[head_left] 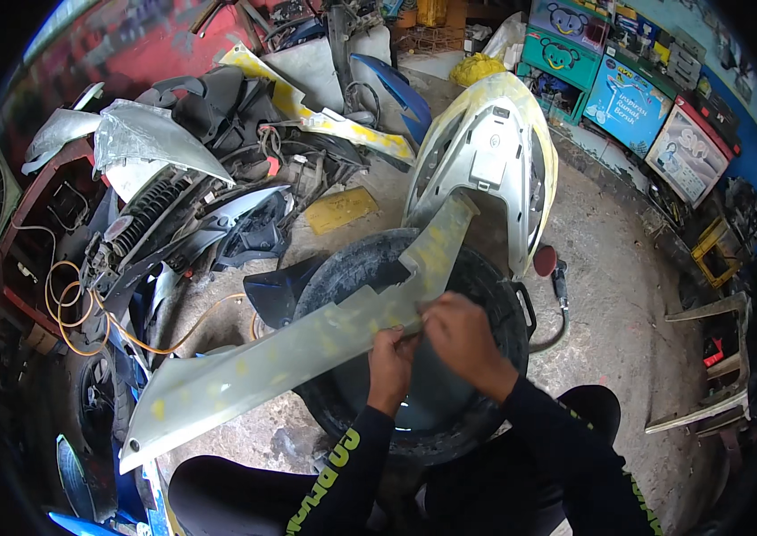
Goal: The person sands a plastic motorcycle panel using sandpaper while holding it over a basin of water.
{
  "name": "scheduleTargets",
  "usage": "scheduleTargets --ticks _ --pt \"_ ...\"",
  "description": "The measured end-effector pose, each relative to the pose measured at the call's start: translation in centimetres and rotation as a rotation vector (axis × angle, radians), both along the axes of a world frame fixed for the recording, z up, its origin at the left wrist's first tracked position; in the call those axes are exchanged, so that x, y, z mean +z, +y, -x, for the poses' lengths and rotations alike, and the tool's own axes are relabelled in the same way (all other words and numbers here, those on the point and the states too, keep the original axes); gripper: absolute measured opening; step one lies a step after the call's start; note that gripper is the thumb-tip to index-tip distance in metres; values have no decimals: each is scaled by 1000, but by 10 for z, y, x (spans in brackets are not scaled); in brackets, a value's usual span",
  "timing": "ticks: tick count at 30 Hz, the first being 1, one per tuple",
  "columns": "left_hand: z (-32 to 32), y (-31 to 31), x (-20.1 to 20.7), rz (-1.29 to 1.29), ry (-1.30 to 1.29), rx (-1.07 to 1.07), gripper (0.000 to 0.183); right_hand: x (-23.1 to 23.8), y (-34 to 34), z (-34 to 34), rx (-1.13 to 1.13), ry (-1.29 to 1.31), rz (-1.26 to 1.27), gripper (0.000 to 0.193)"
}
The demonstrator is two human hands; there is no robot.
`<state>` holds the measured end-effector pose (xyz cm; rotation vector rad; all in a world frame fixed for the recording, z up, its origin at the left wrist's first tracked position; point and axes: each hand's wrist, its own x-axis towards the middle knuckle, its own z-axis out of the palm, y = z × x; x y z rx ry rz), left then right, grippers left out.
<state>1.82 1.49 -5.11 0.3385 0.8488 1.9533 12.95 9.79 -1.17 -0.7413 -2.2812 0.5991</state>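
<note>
A long, pale grey-green motorcycle body panel (pixel 262 354) with yellow patches slants across the view, above a black tub (pixel 336 275). My left hand (pixel 389 370) grips the panel's lower edge near its middle, thumb on the face and the other fingers partly hidden. Against the panel, just right of the left hand, my right hand (pixel 468 339) is closed with its fingertips pressed together at the surface. Whatever it may hold is hidden under the fingers. Cloudy water (pixel 439 393) lies in the tub below both hands.
Beyond the tub stands a silver-and-yellow scooter panel (pixel 492 134), with a round sander (pixel 546 261) and its hose beside it. Motorcycle parts (pixel 173 214) crowd the left, near an orange hose (pixel 186 347). A yellow block (pixel 341 211) lies on the concrete. Wooden frame pieces (pixel 709 406) stand right.
</note>
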Motion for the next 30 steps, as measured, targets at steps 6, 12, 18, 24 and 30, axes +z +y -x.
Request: scheduleTargets --ticks 6,12,18,24,30 --pt "2 0 -21 -18 -3 1 30 -1 -1 -4 47 92 -24 19" --pt "-1 -2 -18 45 -78 34 21 -1 -9 -3 42 164 -2 17" --pt "2 0 -32 43 133 35 21 7 -20 -5 39 92 -27 17" --pt "8 0 -38 21 -44 8 18 13 -39 10 17 200 -36 16" --pt "-2 4 -59 87 406 98 9 13 -31 1 19 117 -57 16"
